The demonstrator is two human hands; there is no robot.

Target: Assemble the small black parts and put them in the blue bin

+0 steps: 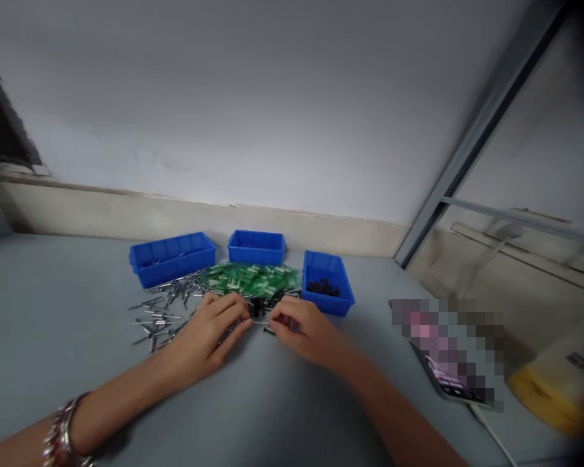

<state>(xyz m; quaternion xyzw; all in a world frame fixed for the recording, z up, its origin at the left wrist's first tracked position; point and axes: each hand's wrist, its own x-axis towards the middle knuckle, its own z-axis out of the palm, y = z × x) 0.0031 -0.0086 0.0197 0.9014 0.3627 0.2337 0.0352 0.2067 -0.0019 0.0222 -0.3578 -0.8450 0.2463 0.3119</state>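
Note:
My left hand (219, 327) is closed in a pinch, thumb against forefinger. Facing it, my right hand (304, 329) pinches with its fingers curled inward. A thin, pale metal rod (260, 322) spans the short gap between the fingertips, and both hands appear to grip it; its ends are hidden. Just below lies a small dark piece (269, 331), close to my right fingertips. Slim metal rods (156, 322) are scattered to the left of my left hand. Behind both hands sit small black parts (257, 305) and a heap of green plastic packets (248, 279).
Blue bins stand behind the work: a long one (175, 259) at left, one in the middle (256, 254), and one at right (327, 301) holding small dark parts. A phone (448, 383) with a cable lies at right, near a metal frame post (431, 207). A wall closes off the back.

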